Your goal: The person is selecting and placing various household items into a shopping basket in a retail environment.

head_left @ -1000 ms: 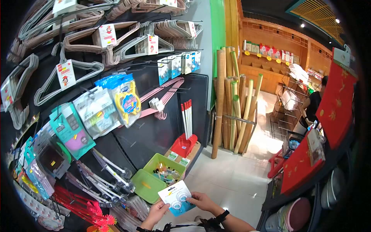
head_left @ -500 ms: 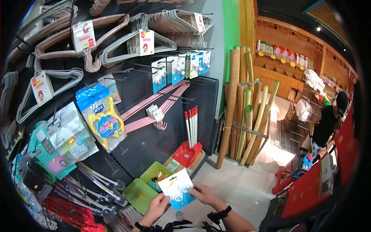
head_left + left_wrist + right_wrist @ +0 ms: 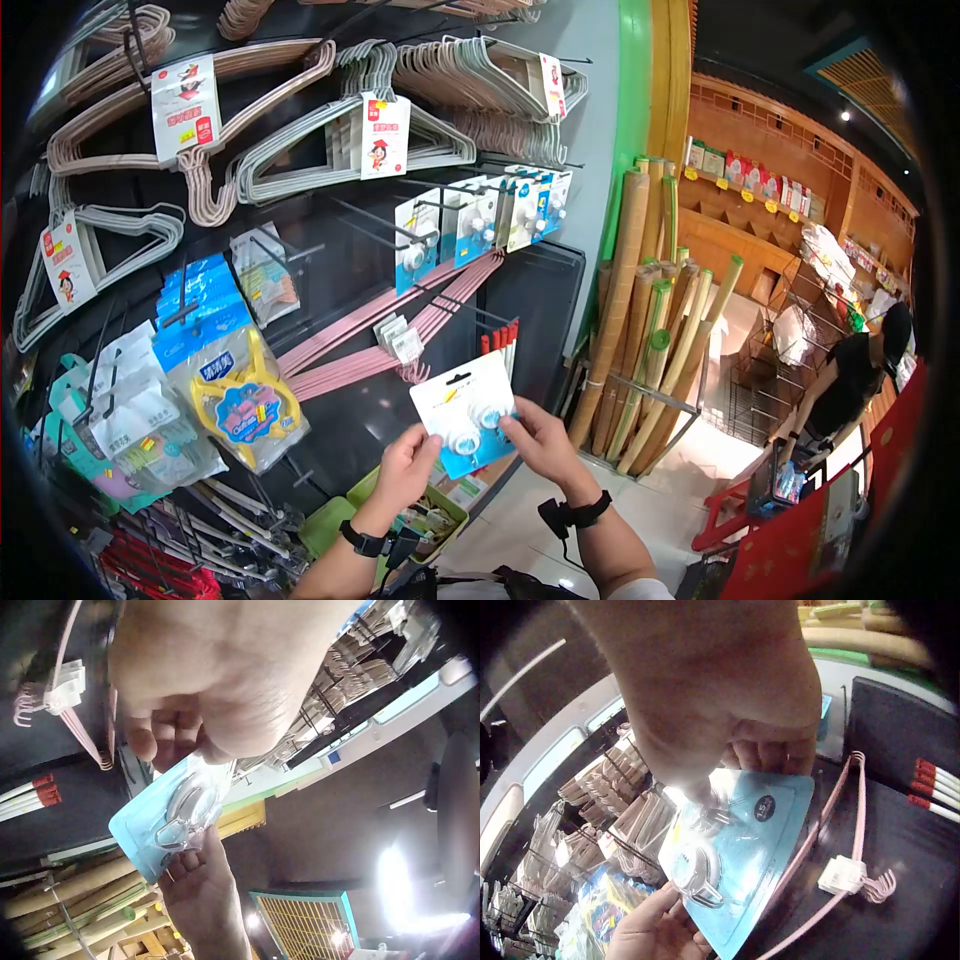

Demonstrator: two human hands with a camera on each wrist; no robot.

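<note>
Between my two hands I hold a blue-and-white blister pack of two round hooks (image 3: 463, 398), its card tilted in front of the display wall. My left hand (image 3: 404, 470) pinches the left edge, thumb on the front. At the right edge, the thumb and fingers of my right hand (image 3: 545, 440) grip the card. Clear plastic covers the two hooks in the right wrist view, beside a small dark oval label. Similar carded packs (image 3: 474, 228) hang from wall prongs just above. Pink hangers (image 3: 400, 340) hang behind my hands.
Bundled coat hangers (image 3: 365, 140) and a yellow item in a bag (image 3: 245, 400) hang at left. A green bin (image 3: 455, 510) stands below. Rolled mats (image 3: 625, 310) lean in a metal rack at right. Beyond it, a person in black (image 3: 850, 385) stands by wire shelving.
Both hands have raised the blister pack, and it now stands higher in the head view, nearer the hanging packs. The view has shifted closer to the display wall.
</note>
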